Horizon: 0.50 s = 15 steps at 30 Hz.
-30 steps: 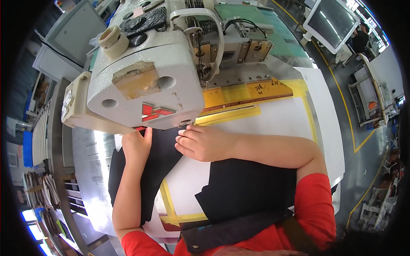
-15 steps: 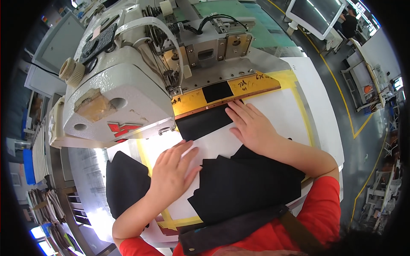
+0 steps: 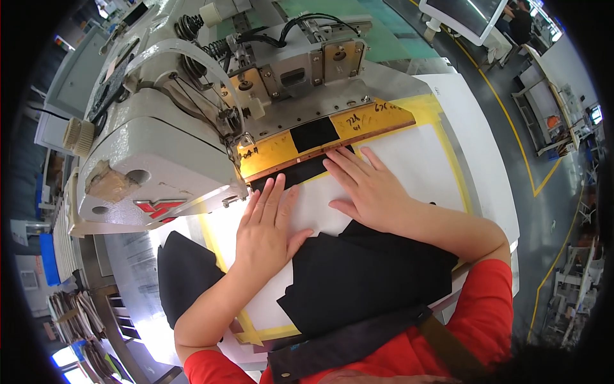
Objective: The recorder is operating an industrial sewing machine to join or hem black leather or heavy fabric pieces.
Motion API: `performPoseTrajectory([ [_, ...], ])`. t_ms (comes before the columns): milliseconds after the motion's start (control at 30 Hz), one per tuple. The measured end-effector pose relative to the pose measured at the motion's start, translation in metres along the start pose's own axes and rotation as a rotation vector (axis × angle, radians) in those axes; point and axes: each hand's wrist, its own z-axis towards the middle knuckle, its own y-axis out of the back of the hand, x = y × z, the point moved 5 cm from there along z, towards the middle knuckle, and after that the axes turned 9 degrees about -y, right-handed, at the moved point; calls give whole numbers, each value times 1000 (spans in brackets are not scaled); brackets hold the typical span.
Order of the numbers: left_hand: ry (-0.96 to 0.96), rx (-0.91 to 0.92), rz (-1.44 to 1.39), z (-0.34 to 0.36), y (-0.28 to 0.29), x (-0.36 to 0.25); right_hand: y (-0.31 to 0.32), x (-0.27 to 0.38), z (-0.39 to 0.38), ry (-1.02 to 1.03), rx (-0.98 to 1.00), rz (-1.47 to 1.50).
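A black fabric piece (image 3: pixel 306 171) lies partly under the long yellow clamp plate (image 3: pixel 377 120) of a white industrial sewing machine (image 3: pixel 160 134). My left hand (image 3: pixel 265 221) rests flat, fingers stretched, with its fingertips on the fabric's near edge close to the machine head. Fingers spread, my right hand (image 3: pixel 368 189) lies by the fabric's right end, its fingertips at the plate's front edge. Neither hand grips anything. A black rectangle (image 3: pixel 314 135) shows in the middle of the plate. How far the fabric reaches beneath the plate is hidden.
Several black fabric pieces (image 3: pixel 371 275) are piled before me on the white work surface (image 3: pixel 409 160), bordered by yellow tape. Another black piece (image 3: pixel 185 272) lies left of my left forearm. A monitor (image 3: pixel 464 16) stands at the far right, with a person (image 3: pixel 519 29) beyond it.
My left hand has moved forward onto the fabric. Less of the fabric shows in front of the plate. My right hand stays near the plate's edge, and the view has shifted slightly.
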Motion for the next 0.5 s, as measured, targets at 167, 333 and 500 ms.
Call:
performPoseTrajectory([
  [167, 56, 17, -10, 4, -4, 11, 1, 4, 12, -64, 55, -42],
  [333, 60, 17, -26, 2, -6, 12, -3, 4, 4, -50, 30, -14],
  [500, 47, 11, -37, -1, -5, 9, 2, 5, -4, -40, 28, -19],
])
